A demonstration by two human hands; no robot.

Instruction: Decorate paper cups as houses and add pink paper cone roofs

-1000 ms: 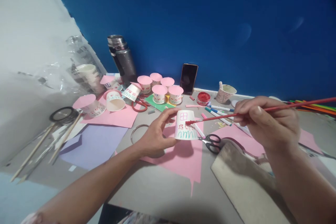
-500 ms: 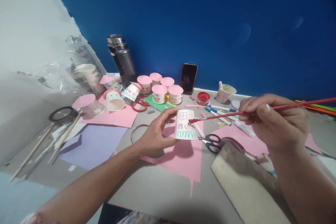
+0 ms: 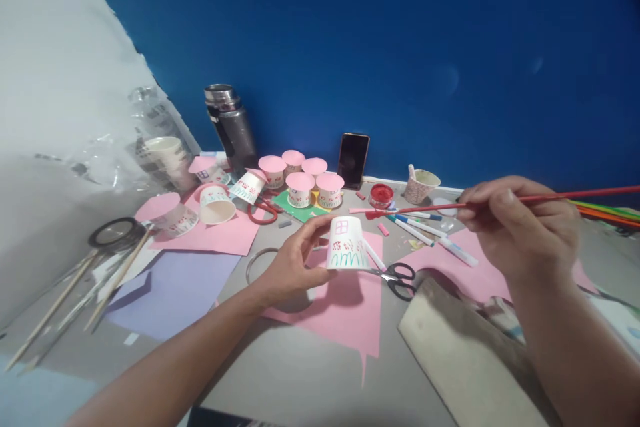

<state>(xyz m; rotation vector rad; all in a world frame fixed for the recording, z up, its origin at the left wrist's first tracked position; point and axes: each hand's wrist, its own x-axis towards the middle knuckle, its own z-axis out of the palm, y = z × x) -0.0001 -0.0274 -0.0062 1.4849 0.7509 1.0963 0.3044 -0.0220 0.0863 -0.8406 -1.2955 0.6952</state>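
Observation:
My left hand (image 3: 295,257) grips a white paper cup (image 3: 346,245) by its left side, upside down above pink paper. The cup bears a pink window, red dots and green wavy strokes. In my right hand (image 3: 523,230) is a long red paintbrush (image 3: 425,209), held like a pen. Its red tip is apart from the cup, just above and right of the cup's upper edge. A jar of red paint (image 3: 381,196) stands beyond the brush tip. Black-handled scissors (image 3: 400,279) lie to the right of the cup, with a marker close by.
Several painted cups with pink paper tops (image 3: 300,183) stand at the back, near a dark flask (image 3: 230,127) and a propped phone (image 3: 353,160). Purple paper (image 3: 175,293) and black tape (image 3: 115,233) lie left. A beige cloth-like piece (image 3: 460,347) lies front right, by several markers (image 3: 415,230).
The brush tip has left the cup's painted side and moved up, toward the paint jar. The left hand still holds the cup. The view has tilted up slightly.

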